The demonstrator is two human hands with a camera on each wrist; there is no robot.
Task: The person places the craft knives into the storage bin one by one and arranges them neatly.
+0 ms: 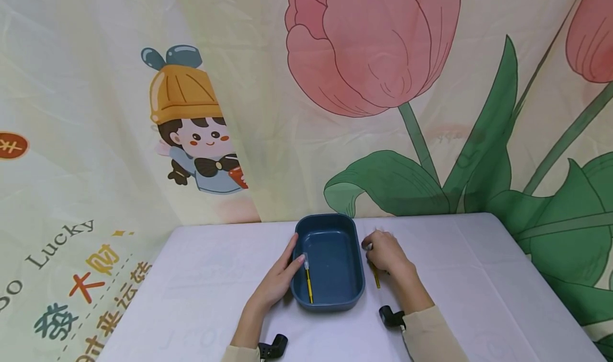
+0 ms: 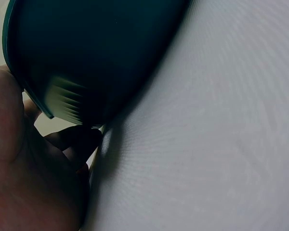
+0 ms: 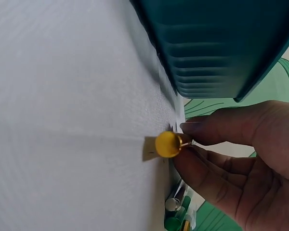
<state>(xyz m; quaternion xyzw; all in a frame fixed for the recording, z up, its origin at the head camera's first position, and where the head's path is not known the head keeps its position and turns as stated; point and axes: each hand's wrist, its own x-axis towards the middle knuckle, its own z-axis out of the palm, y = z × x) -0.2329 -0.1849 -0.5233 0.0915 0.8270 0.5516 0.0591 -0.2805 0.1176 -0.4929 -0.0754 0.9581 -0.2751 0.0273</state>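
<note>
A deep blue plastic box [image 1: 330, 304] stands on the table. My left hand [image 1: 275, 282] grips its left side, thumb over the rim and fingers along the outer wall. Inside, along the left wall, lies a slim yellow stick [image 1: 309, 287] with a clear top. To the right of the box, my right hand [image 1: 389, 253] pinches a second slim yellow stick [image 1: 375, 278] between thumb and fingers, its yellow end pointing towards me. In the right wrist view its round yellow end [image 3: 168, 144] faces the camera, just above the cloth; the fingers partly hide the rest.
Beyond the right fingers, in the right wrist view, a green rod [image 3: 173, 223] and a clear-ended rod [image 3: 173, 204] lie close together. White cloth [image 1: 206, 287] covers the table. A printed curtain [image 1: 268, 112] hangs behind the back edge.
</note>
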